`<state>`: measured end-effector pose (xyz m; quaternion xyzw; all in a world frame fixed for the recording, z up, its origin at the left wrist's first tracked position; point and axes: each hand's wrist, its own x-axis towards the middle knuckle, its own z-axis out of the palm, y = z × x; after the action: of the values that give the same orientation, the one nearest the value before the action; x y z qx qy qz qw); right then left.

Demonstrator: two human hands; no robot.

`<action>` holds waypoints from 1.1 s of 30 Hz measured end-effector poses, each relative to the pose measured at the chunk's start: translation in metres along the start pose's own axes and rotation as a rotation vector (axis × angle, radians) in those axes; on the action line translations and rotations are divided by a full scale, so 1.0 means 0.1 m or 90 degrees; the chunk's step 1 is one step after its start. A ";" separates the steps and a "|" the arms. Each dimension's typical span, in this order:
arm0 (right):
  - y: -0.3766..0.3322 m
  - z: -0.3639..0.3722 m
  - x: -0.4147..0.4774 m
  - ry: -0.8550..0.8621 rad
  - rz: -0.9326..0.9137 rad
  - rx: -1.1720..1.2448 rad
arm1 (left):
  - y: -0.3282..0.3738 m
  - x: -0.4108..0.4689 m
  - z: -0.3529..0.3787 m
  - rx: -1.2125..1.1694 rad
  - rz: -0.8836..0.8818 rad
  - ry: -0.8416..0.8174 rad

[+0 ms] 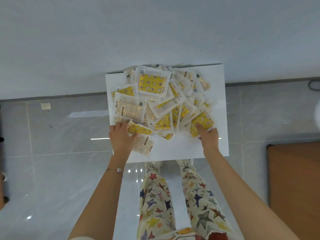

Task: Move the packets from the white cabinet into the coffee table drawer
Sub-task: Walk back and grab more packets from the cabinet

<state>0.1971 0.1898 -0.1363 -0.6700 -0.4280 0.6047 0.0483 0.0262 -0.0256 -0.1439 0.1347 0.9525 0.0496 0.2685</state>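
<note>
Fingers point(121, 125) of left hand point(121, 137) pinch packets point(141, 130) at pile's near-left edge; right hand point(208, 136) fingers curl on yellow packet point(203, 121). Pile point(155, 94) lies atop white cabinet point(216, 101).

A heap of packets point(161, 101) covers the cabinet top point(220, 104) from its far edge past the middle, closer to the left edge than the right, with the left hand point(121, 137) on the near-left packet point(140, 129) and the right hand point(208, 137) on the near-right packet point(202, 122), both short of the near edge.

Head view, close, down onto cabinet point(216, 87)
</note>
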 end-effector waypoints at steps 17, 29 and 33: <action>0.20 -0.09 -0.07 -0.054 -0.046 -0.050 | -0.16 -0.44 0.02 -0.557 -0.140 -0.100; 0.22 -0.01 -0.15 -0.031 -0.038 -0.061 | -0.17 -0.54 0.16 -0.665 -0.239 -0.178; 0.17 0.04 -0.12 0.001 -0.019 -0.096 | -0.19 -0.60 0.16 -0.696 -0.227 -0.165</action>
<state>0.2038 0.1697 -0.1384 -0.6661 -0.4821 0.5690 0.0068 0.0793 -0.0605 -0.1312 -0.1807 0.7561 0.4708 0.4171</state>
